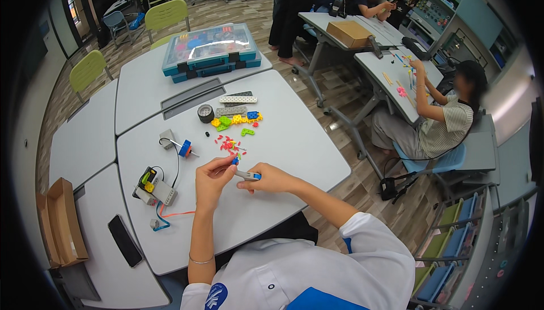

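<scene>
My left hand [209, 184] pinches a small blue building piece [236, 161] between thumb and fingertips. My right hand [276, 178] is closed round a grey plier-like tool [243, 175], whose tip reaches toward the blue piece; whether they touch I cannot tell. Just beyond my fingers lies a loose heap of small red rivets [225, 143] with a few yellow-green ones. Farther back are yellow pieces [238, 119], a bright green angled piece [247, 132], grey perforated beams [238, 100] and a black-and-grey wheel [205, 113].
At left stand a grey motor [166, 139] with a blue hub [185, 148] on a rod and a wired grey module [165, 192]. A phone [124, 240] and open cardboard box [63, 225] lie farther left. A teal parts case [211, 54] sits behind; another person [447, 114] works at right.
</scene>
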`<state>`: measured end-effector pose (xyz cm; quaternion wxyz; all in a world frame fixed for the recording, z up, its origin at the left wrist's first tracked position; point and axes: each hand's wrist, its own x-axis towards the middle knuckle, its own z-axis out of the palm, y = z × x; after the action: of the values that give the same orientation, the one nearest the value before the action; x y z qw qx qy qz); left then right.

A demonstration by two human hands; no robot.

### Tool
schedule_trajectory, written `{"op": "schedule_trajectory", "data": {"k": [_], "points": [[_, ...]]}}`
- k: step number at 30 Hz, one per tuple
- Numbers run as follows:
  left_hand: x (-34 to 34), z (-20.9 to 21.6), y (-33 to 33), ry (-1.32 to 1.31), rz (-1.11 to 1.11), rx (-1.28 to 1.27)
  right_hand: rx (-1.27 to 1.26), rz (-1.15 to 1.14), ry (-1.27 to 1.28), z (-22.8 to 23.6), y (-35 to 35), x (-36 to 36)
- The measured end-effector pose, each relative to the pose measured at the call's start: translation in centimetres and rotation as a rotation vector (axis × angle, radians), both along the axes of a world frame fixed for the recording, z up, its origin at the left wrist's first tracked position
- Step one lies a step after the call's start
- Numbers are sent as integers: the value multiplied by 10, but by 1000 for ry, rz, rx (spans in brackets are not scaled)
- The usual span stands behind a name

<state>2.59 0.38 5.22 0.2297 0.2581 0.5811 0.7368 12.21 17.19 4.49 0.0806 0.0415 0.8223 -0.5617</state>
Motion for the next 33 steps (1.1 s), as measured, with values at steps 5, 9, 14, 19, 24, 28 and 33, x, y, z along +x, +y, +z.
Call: {"op": "schedule_trajectory", "data": {"k": [5, 9, 14, 19, 24, 28, 33], "points": [[2, -7, -2, 147, -120, -141, -59, 74, -173, 14, -2, 0], [12, 3, -1, 477, -122, -351, -42, 111, -54, -3, 4, 7], [7, -5, -8, 659, 128, -243, -61, 151, -258, 23, 16, 16], [-60, 24, -66, 191, 334, -47, 92, -97, -318, 13, 60, 37], [-50, 6, -16, 187, 248, -286, 478, -216, -42, 16, 41, -18], [-64, -31, 12, 7, 63, -239, 686, -269, 90, -3, 26, -49], [-58, -34, 20, 44, 31, -264, 774, -289, 181, -26, 29, -55]]}}
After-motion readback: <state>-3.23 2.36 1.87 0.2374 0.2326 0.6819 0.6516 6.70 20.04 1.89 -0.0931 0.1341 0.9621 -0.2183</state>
